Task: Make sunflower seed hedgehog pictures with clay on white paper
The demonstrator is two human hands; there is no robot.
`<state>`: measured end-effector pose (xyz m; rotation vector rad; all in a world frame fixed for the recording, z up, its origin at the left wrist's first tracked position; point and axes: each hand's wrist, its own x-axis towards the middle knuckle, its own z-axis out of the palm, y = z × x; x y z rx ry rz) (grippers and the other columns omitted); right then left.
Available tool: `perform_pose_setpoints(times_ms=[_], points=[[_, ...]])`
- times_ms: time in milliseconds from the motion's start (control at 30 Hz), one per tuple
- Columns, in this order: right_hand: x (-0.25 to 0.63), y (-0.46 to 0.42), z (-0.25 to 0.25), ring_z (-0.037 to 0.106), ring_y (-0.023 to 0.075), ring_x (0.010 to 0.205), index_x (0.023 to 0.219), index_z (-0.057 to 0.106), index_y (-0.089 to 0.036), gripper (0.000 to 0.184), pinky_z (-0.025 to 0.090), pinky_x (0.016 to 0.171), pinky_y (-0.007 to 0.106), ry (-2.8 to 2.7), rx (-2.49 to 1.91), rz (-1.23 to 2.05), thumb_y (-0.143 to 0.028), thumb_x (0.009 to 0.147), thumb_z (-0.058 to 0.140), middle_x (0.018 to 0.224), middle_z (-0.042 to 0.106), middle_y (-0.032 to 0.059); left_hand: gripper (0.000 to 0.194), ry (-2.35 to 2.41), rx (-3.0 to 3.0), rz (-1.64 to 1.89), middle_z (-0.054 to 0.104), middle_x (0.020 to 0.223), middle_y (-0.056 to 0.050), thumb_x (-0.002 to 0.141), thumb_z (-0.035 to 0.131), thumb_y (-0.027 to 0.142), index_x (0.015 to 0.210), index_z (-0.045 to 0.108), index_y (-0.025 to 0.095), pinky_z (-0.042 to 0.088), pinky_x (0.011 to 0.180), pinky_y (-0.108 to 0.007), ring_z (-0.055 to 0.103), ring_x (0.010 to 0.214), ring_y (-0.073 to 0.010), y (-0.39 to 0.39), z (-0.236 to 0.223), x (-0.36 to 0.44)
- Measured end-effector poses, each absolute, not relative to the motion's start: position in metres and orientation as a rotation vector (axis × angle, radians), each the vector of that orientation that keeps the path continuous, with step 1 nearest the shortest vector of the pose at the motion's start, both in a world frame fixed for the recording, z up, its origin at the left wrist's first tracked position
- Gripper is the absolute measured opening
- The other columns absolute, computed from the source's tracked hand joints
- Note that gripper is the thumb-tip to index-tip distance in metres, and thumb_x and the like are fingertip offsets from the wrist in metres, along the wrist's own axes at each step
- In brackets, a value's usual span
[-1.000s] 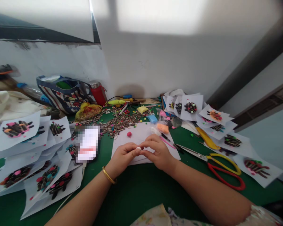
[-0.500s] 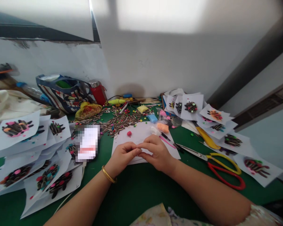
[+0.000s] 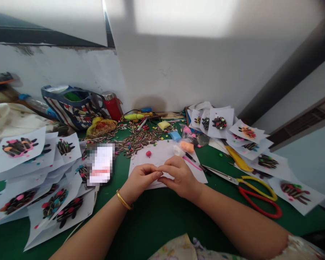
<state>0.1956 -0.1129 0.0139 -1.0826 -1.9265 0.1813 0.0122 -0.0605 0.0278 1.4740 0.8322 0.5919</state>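
Note:
Above the near part of a white paper sheet (image 3: 141,162), my left hand (image 3: 143,180) and my right hand (image 3: 180,178) meet at the fingertips. Both are closed in a pinch, thumbs and fingers pressed together; anything between them is too small or hidden to make out. A red ball of clay (image 3: 148,154) lies on the sheet just beyond my left hand. Past my right hand are an orange clay lump (image 3: 187,146), a white lump (image 3: 178,151), a black pen (image 3: 190,156) and a pink stick (image 3: 193,164).
Sunflower seeds (image 3: 141,139) are strewn behind the sheet. Scissors (image 3: 238,181) and a yellow-handled cutter (image 3: 238,159) lie at right. Seed-decorated papers are piled at left (image 3: 24,177) and right (image 3: 276,164). A blurred-out phone-like object (image 3: 100,164), a bag (image 3: 73,110) and a red flask (image 3: 113,107) stand leftward.
Almost nothing differs. My hands keep the same place and touch at the fingertips, with only a very slight shift of the fingers.

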Motion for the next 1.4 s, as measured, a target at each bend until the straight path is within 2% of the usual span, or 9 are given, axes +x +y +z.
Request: perform_pose_setpoints(times_ms=[200,433,667,833,967,1100,1300,1400], points=[[0.196,-0.113,0.016,0.057,0.0188,0.084,0.107,0.068,-0.024,0.02,0.045,0.079,0.037,-1.908,-1.076,0.18,-0.029,0.087,0.067,0.087,0.062,0.0043,0.025,0.835,1.468,0.603,0.066,0.073,-0.002,0.075,0.072,0.039,0.077,0.071,0.014,0.042,0.07,-0.025,0.055,0.072,-0.0147,-0.06,0.028,0.012],[0.197,-0.112,0.015,0.057,0.0189,0.085,0.11,0.068,-0.025,0.022,0.046,0.079,0.036,-1.873,-1.078,0.184,-0.029,0.088,0.066,0.088,0.062,0.0045,0.026,0.793,1.487,0.606,0.068,0.081,-0.002,0.08,0.069,0.041,0.084,0.072,0.015,0.043,0.074,-0.025,0.057,0.077,-0.0149,-0.06,0.029,0.012],[0.198,-0.114,0.019,0.057,0.0211,0.087,0.112,0.067,-0.022,0.028,0.046,0.079,0.038,-1.884,-1.1,0.191,-0.034,0.087,0.067,0.091,0.062,0.0067,0.027,0.859,1.568,0.658,0.064,0.072,-0.001,0.079,0.069,0.041,0.074,0.069,0.015,0.043,0.07,-0.025,0.055,0.071,-0.0137,-0.06,0.028,0.012],[0.199,-0.113,0.02,0.057,0.0196,0.085,0.103,0.069,-0.022,0.016,0.045,0.079,0.037,-1.861,-1.117,0.222,-0.03,0.09,0.063,0.088,0.063,0.0052,0.027,0.855,1.619,0.672,0.066,0.073,-0.002,0.084,0.063,0.041,0.078,0.071,0.016,0.045,0.069,-0.026,0.057,0.071,-0.0148,-0.06,0.028,0.011],[0.198,-0.113,0.021,0.057,0.019,0.083,0.096,0.069,-0.022,0.01,0.045,0.077,0.036,-1.823,-1.128,0.218,-0.026,0.089,0.063,0.085,0.062,0.0048,0.022,0.845,1.646,0.748,0.072,0.087,-0.004,0.081,0.066,0.037,0.088,0.073,0.017,0.049,0.079,-0.029,0.063,0.083,-0.0175,-0.06,0.026,0.012],[0.197,-0.114,0.023,0.057,0.0187,0.082,0.091,0.069,-0.022,0.007,0.045,0.078,0.036,-1.811,-1.139,0.242,-0.026,0.09,0.063,0.082,0.061,0.0041,0.019,0.87,1.741,0.821,0.07,0.079,-0.003,0.077,0.071,0.036,0.082,0.072,0.017,0.049,0.072,-0.027,0.062,0.076,-0.0165,-0.061,0.024,0.014],[0.198,-0.113,0.024,0.057,0.0198,0.087,0.106,0.067,-0.022,0.017,0.045,0.08,0.037,-1.833,-1.128,0.262,-0.026,0.092,0.059,0.089,0.062,0.0057,0.022,0.884,1.741,0.864,0.066,0.074,-0.001,0.082,0.067,0.038,0.078,0.069,0.017,0.047,0.069,-0.025,0.059,0.071,-0.0138,-0.061,0.026,0.013],[0.199,-0.112,0.022,0.057,0.0202,0.085,0.105,0.067,-0.021,0.019,0.044,0.078,0.037,-1.839,-1.136,0.264,-0.032,0.09,0.063,0.087,0.063,0.0054,0.022,0.876,1.716,0.864,0.065,0.074,-0.001,0.083,0.066,0.038,0.077,0.067,0.017,0.047,0.068,-0.025,0.058,0.071,-0.0133,-0.06,0.026,0.013]])
